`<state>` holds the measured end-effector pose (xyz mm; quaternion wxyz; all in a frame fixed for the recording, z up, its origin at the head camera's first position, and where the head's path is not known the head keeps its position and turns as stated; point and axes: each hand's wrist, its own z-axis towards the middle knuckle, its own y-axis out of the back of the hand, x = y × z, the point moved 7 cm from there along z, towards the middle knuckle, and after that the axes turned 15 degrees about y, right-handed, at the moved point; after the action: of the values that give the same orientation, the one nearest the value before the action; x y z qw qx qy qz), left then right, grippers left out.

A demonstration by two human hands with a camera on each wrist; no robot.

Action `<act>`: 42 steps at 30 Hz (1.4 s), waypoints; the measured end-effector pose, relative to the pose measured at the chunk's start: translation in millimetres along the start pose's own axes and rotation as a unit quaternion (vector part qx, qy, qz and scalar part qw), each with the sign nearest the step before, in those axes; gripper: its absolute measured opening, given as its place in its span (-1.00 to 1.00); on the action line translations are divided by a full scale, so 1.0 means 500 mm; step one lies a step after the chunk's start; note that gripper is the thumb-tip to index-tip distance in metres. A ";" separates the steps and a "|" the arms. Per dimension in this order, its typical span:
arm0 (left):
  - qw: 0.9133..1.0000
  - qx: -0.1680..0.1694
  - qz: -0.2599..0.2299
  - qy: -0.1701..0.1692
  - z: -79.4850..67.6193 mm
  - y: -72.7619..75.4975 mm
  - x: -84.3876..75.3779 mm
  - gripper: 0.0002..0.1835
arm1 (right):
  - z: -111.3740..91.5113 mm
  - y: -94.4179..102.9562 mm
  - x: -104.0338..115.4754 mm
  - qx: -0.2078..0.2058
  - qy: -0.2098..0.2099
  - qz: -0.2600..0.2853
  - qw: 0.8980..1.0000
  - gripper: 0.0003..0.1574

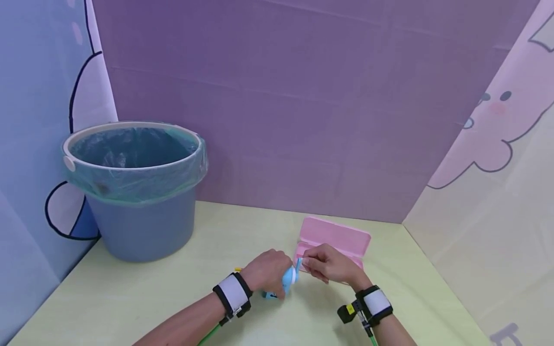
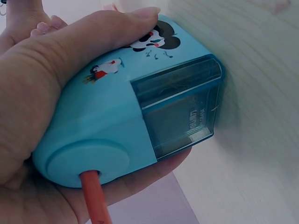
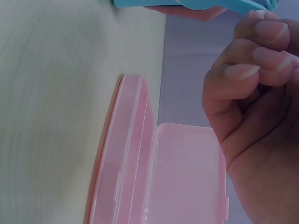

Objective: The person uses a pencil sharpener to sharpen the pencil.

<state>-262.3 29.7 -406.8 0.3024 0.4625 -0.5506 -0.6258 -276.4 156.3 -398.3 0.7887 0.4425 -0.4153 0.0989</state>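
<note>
A light blue crank pencil sharpener (image 2: pixel 112 107) with cartoon pictures and a clear shavings drawer (image 2: pixel 180 109) lies tilted in my left hand (image 1: pixel 266 271). My left thumb is across its printed side, the fingers round the other. An orange-red pencil (image 2: pixel 96 198) sticks out of its round end. At the opposite end, my right hand (image 1: pixel 331 264) pinches the blue crank handle (image 1: pixel 298 264) between thumb and index finger, its other fingers curled in. Just behind the right hand, a pink pencil case (image 1: pixel 335 235) stands with its lid raised.
A blue-grey bin (image 1: pixel 143 226) lined with a green plastic bag stands at the back left of the pale table (image 1: pixel 151 298). A purple panel (image 1: pixel 281 110) rises behind the table, with printed cloth walls on both sides.
</note>
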 end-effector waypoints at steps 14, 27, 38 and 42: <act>1.000 -0.002 0.016 0.003 0.002 0.002 0.001 -0.50 | 0.007 0.003 -0.009 0.001 -0.012 -0.008 1.000 -0.59; 1.000 -0.008 0.027 -0.007 0.002 0.001 0.000 -0.50 | 0.015 0.003 -0.029 -0.010 -0.021 -0.023 0.999 -0.61; 1.000 -0.005 0.021 -0.009 0.000 -0.002 -0.004 -0.48 | 0.012 -0.009 -0.062 0.002 -0.066 -0.036 0.997 -0.50; 1.000 -0.010 0.021 -0.006 0.001 0.000 -0.002 -0.48 | 0.014 -0.006 -0.059 0.005 -0.065 -0.048 0.997 -0.49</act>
<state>-262.5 31.0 -406.7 0.3169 0.4438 -0.5560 -0.6273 -297.5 155.0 -420.3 0.7616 0.4713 -0.4435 0.0338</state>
